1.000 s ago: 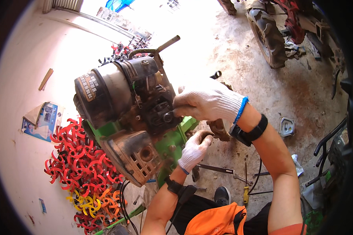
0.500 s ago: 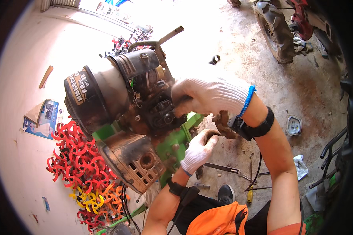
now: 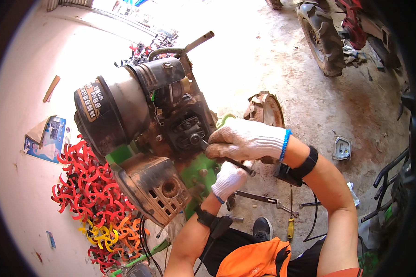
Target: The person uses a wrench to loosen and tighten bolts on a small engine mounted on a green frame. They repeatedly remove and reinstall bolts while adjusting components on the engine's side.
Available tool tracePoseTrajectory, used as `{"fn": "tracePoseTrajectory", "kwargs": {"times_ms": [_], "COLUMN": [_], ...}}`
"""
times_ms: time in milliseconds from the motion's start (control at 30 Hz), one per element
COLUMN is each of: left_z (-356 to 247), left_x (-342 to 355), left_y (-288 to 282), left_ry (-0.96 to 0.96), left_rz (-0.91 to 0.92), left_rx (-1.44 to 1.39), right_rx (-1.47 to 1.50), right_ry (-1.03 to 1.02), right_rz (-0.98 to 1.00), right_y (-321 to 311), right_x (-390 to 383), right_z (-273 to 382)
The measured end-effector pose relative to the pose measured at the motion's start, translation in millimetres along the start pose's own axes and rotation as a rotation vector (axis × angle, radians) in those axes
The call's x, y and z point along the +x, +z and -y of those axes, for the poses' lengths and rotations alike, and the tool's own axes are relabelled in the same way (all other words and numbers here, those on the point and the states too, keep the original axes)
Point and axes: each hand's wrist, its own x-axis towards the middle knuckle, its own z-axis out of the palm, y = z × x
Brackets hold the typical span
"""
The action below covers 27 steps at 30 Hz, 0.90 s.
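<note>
A dirty engine (image 3: 171, 101) stands tilted on a green frame (image 3: 201, 173), its rocker mechanism (image 3: 189, 131) exposed. My right hand (image 3: 252, 141), in a white knit glove with a blue cuff, is closed around a wrench (image 3: 239, 165). One end of the wrench reaches the rocker mechanism; the other sticks out below my fingers. My left hand (image 3: 230, 181), also gloved, is just below, beside the green frame. Its fingers are largely hidden behind the wrench and my right hand. A muffler guard (image 3: 155, 184) lies left of my left hand.
Red, yellow and orange curved blades (image 3: 94, 184) are heaped at the left. A screwdriver (image 3: 290, 226), a long flat bar (image 3: 256, 197) and a metal cover (image 3: 342, 148) lie on the floor. A muddy wheel (image 3: 266, 110) stands behind my right hand; a larger tyre (image 3: 320, 39) is farther back.
My right hand has come down and away from the engine, and the wrench in it now shows. My left hand has drawn slightly back. The view has shifted a little.
</note>
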Motion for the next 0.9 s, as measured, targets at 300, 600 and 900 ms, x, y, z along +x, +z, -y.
{"fn": "tracePoseTrajectory", "kwargs": {"times_ms": [300, 600, 900], "left_z": [72.1, 28.7, -19.8], "left_x": [1.9, 6.9, -2.5], "left_y": [2.4, 5.0, 0.5], "left_ry": [0.455, -0.025, 0.008], "left_rz": [-0.099, -0.045, 0.017], "left_rx": [0.612, -0.049, -0.284], "right_rx": [0.659, 0.366, -0.189], "right_ry": [-0.034, 0.079, -0.049], "right_rz": [0.104, -0.046, -0.259], "right_y": [47.8, 18.9, -17.7], "right_x": [-0.1, -20.6, -24.7], "right_z": [-4.7, -1.1, 13.2]}}
